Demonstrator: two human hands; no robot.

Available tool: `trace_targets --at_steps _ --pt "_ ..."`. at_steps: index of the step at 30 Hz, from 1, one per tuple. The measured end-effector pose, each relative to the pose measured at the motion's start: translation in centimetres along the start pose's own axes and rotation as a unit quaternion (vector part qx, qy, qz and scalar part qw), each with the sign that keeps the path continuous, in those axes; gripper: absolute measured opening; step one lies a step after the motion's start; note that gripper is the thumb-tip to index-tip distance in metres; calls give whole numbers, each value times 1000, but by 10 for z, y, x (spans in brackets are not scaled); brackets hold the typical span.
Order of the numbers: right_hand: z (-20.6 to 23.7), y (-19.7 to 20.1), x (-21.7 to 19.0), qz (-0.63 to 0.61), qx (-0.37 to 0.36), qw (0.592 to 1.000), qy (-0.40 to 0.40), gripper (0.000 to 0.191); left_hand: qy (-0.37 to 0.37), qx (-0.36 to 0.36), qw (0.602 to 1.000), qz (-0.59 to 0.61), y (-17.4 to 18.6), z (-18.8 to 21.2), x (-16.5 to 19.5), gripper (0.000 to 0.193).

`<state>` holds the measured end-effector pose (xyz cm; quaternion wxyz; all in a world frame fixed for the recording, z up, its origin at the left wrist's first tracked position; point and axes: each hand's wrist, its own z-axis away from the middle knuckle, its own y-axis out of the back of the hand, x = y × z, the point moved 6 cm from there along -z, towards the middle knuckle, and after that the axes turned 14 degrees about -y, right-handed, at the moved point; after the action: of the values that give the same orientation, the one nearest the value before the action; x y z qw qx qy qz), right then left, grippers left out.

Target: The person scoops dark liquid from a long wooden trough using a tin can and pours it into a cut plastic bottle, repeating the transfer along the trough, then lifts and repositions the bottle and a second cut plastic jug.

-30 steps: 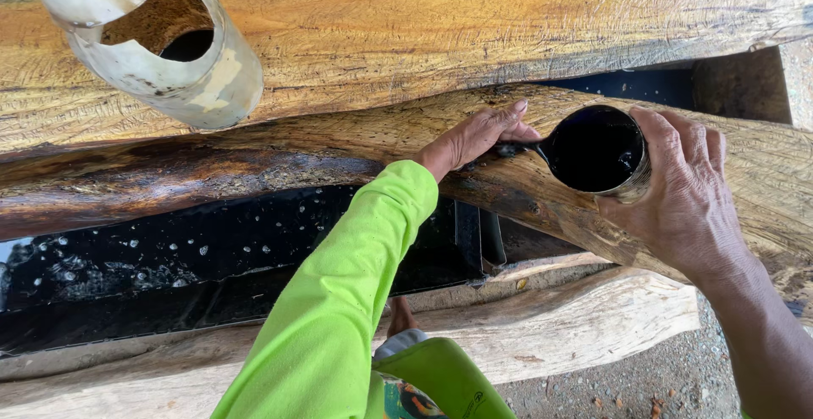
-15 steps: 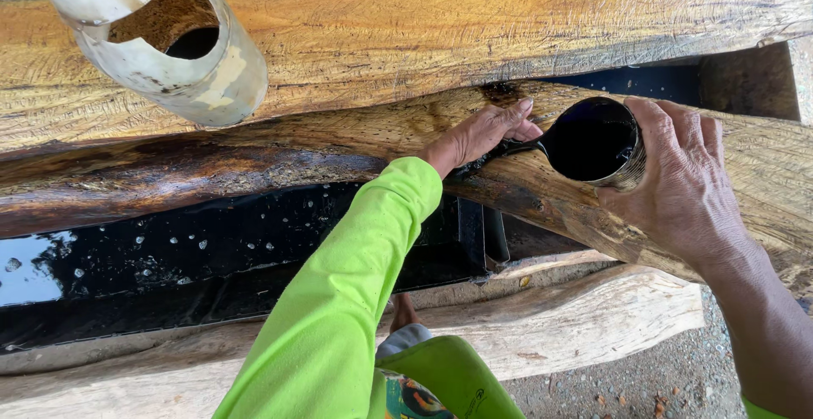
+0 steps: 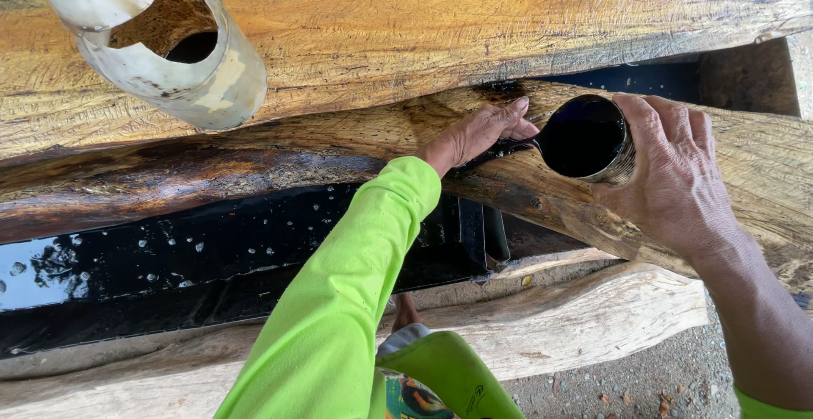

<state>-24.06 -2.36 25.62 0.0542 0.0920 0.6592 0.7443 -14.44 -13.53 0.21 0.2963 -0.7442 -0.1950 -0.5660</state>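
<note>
Tilting further than a second ago, right hand (image 3: 677,173) stays clamped on dark-liquid cup (image 3: 586,138); left hand (image 3: 478,131) presses brush (image 3: 500,149) flat on log (image 3: 339,144) beside it.

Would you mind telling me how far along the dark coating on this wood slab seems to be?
Done: the slab's edge at left already looks dark and glossy. In hand: the right hand holds a cup of black liquid, and the left hand presses against the wood beside it. Left: pale bare wood to the right.

The left hand (image 3: 474,135) has slid up the log (image 3: 339,144), baring its dark stained spot (image 3: 500,90).
</note>
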Motion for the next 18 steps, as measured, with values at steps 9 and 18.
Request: trace_targets --at_steps 9,18 --pt "2 5 -7 7 10 1000 20 112 -5 7 999 53 -2 -7 -8 92" --pt "-1 5 -9 -5 0 1000 23 114 9 14 1000 20 1 -1 -2 97"
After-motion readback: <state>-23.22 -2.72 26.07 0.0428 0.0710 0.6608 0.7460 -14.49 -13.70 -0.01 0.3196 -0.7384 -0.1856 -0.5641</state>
